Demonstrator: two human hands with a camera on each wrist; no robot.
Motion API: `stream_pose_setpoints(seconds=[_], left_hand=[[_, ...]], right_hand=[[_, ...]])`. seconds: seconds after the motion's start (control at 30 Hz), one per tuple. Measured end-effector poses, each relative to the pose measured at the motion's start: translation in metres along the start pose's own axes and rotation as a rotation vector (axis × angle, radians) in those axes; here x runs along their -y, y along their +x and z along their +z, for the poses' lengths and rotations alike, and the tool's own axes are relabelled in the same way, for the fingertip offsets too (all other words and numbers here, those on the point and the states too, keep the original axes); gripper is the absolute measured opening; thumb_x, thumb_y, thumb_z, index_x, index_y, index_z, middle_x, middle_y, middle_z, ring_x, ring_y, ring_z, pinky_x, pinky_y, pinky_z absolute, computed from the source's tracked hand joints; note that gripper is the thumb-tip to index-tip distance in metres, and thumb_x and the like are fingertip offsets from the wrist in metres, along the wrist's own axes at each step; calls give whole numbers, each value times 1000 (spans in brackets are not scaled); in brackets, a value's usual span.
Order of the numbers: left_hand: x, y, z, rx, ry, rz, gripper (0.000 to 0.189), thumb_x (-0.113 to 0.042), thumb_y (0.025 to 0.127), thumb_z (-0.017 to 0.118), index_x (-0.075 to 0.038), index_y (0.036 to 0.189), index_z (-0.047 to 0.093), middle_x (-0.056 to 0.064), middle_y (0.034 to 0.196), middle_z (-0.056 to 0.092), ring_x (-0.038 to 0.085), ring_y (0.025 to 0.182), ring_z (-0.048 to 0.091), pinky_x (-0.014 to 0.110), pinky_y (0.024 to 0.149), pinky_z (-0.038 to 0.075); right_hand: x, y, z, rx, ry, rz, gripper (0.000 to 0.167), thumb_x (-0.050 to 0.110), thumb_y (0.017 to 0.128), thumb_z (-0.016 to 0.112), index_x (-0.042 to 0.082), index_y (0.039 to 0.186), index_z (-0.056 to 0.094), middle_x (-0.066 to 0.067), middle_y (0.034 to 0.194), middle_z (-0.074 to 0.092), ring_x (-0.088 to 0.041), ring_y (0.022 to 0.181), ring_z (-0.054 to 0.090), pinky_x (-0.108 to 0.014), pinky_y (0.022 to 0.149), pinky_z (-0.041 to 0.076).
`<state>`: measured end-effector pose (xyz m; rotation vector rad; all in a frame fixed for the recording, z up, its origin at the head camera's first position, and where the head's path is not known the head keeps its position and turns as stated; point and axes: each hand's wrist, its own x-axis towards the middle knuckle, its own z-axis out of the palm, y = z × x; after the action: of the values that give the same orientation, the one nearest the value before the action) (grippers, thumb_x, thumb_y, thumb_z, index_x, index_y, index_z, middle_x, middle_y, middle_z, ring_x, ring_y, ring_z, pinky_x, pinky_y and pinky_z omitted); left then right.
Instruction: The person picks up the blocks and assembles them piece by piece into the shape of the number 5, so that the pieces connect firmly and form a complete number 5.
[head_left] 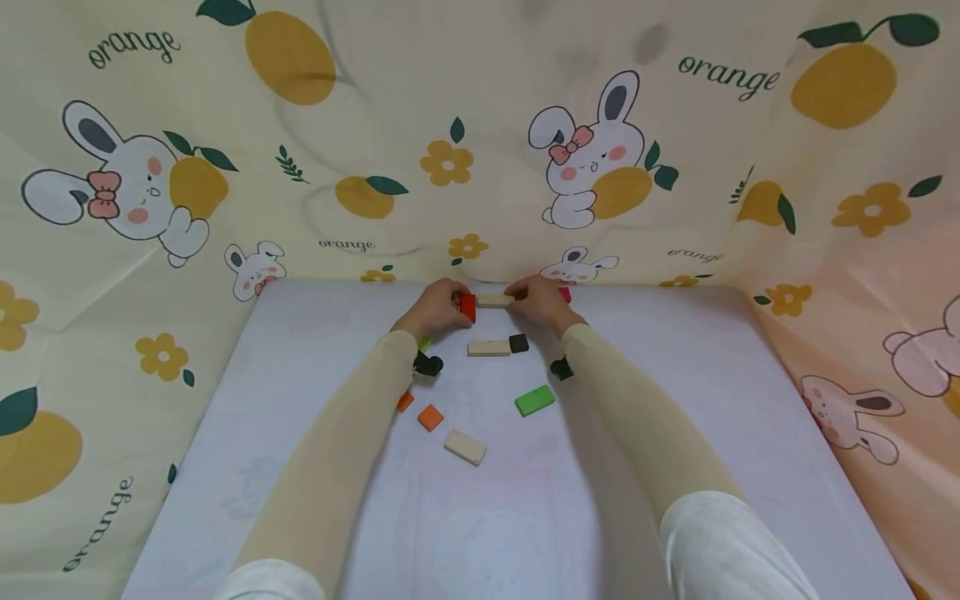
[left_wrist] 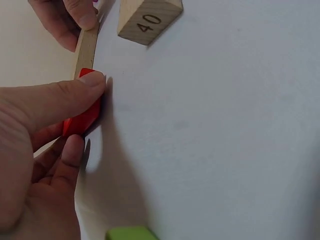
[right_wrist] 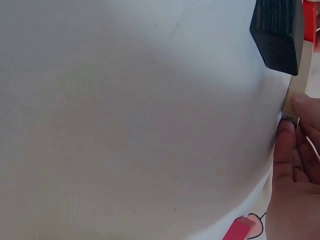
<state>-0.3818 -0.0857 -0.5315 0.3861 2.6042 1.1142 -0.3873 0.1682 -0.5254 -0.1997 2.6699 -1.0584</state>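
Observation:
At the far edge of the white table, my left hand pinches a red block between thumb and fingers. The red block meets the left end of a long plain wooden block. My right hand holds that wooden block's other end; in the right wrist view the thumb lies on the wood and fingertips are at its end. Nearer me, a second wooden block, marked 40 in the left wrist view, has a black block at its right end.
Closer in lie a green block, two orange blocks and a wooden block. Dark pieces sit by each forearm. Beyond my right hand is a pinkish-red block. A printed cloth rises behind the table.

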Motion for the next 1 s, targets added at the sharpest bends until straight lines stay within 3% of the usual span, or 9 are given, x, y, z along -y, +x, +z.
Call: stream_pose_setpoints(seconds=[0.53,1.0], left_hand=[[-2,1,4,-4,18,4,60,-12,92,89,-3,145,63,9,126,60,28,112,54,41,105,49],[-5,0,5,-8,63,8,60,-12,92,89,-2,144,62,13,132,59,29,114,55,43,109,48]], right_hand=[[3,1,4,-9,-13,7,32,13,104,75,8,135,76,-10,122,69,-29,108,58,-42,102,54],[2,0,4,-9,-9,-5,32,12,103,74,8,135,76,-10,121,69,-29,108,57,-43,102,52]])
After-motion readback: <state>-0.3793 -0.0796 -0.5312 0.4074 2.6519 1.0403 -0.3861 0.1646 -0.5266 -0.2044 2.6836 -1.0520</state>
